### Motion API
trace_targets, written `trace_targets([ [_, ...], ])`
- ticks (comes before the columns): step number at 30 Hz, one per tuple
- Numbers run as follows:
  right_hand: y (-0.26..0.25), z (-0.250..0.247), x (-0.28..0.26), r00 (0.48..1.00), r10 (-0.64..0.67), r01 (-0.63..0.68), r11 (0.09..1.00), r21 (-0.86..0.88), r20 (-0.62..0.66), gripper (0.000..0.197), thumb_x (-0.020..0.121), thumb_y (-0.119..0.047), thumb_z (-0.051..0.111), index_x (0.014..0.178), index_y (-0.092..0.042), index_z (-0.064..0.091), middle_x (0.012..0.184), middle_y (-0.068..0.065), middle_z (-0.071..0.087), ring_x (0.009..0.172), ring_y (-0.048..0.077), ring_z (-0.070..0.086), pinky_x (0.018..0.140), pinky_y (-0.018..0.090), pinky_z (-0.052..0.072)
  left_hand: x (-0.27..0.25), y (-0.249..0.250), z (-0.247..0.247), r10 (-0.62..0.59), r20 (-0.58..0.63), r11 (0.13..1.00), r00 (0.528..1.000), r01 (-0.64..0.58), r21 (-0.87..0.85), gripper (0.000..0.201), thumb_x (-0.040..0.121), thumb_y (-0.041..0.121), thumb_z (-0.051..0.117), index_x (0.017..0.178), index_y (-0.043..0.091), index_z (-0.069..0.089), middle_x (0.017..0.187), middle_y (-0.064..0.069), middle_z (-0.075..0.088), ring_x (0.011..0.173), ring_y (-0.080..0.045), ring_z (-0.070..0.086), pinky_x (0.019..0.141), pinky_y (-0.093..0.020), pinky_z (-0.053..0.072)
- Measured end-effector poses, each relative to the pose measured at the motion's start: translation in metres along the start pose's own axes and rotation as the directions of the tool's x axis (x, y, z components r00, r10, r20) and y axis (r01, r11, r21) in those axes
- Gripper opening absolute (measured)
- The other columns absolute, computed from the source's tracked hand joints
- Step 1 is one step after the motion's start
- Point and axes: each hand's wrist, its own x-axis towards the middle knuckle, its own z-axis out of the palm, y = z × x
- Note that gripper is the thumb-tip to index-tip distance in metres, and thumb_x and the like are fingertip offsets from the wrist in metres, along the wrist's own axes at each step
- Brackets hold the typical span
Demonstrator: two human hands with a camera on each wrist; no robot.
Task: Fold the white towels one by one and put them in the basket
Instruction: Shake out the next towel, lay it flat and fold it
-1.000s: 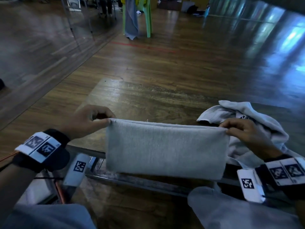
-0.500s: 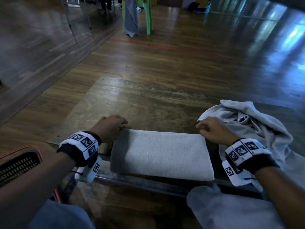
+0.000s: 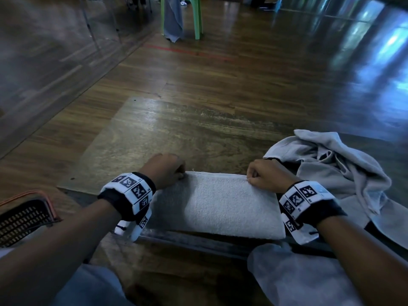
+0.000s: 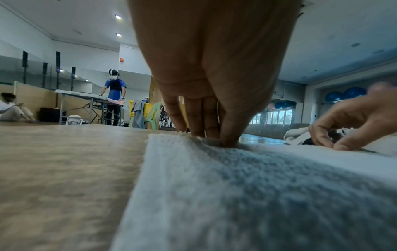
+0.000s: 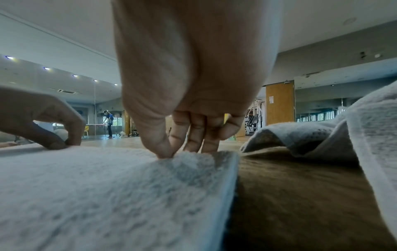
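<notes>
The folded white towel (image 3: 217, 204) lies flat at the near edge of the desk (image 3: 176, 133). The left hand (image 3: 165, 170) pinches its far left corner; the right hand (image 3: 268, 176) pinches its far right corner. Fingers (image 5: 163, 147) curl onto the fabric. Unfolded towels (image 3: 335, 166) lie at right; the basket (image 3: 24, 217) sits at left.

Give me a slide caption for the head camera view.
Both hands, left hand and right hand, pinch the folded towel's far corners on the table.
</notes>
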Motion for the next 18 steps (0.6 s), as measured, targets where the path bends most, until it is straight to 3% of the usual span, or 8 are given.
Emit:
trace_targets([
  [7,0.006,0.003,0.000,0.997,0.075,-0.073,0.988,0.138,-0.009,0.006,0.088,-0.023,0.047,0.083,-0.020,0.046,0.073,0.000,0.058,0.068,0.020,0.056,0.068,0.042,0.047,-0.003,-0.003,-0.004,-0.047,-0.008,0.988,0.999,0.045,-0.146,0.007,0.091,0.017,0.050,0.095,0.017,0.056,0.100,-0.003,0.062,0.083,-0.018,0.051,0.068,-0.029,0.038],
  [11,0.004,0.005,0.004,0.997,0.069,-0.068,0.995,0.067,-0.020,0.005,0.090,-0.021,0.043,0.087,-0.017,0.042,0.072,0.003,0.055,0.066,0.024,0.054,0.061,0.040,0.043,-0.003,-0.004,-0.001,-0.048,-0.013,0.987,0.999,0.045,-0.152,0.004,0.091,0.015,0.048,0.091,0.018,0.050,0.101,-0.005,0.060,0.084,-0.021,0.051,0.069,-0.031,0.040],
  [15,0.002,0.008,0.004,0.995,0.079,-0.080,0.996,-0.029,-0.058,0.005,0.090,-0.020,0.045,0.091,-0.019,0.049,0.080,-0.003,0.057,0.074,0.022,0.054,0.063,0.034,0.038,-0.002,-0.008,0.003,-0.039,0.000,0.998,0.999,0.039,-0.052,0.017,0.092,0.019,0.048,0.106,0.016,0.058,0.112,-0.002,0.058,0.100,-0.023,0.054,0.084,-0.035,0.040],
  [18,0.003,0.011,0.004,0.997,0.019,-0.021,0.999,-0.028,-0.074,0.016,0.089,-0.024,0.047,0.103,-0.022,0.055,0.100,-0.006,0.060,0.090,0.015,0.055,0.074,0.030,0.034,-0.001,-0.010,0.004,-0.009,-0.008,0.999,1.000,0.009,-0.047,0.021,0.093,0.023,0.047,0.110,0.024,0.059,0.115,0.004,0.058,0.108,-0.017,0.053,0.093,-0.036,0.033],
])
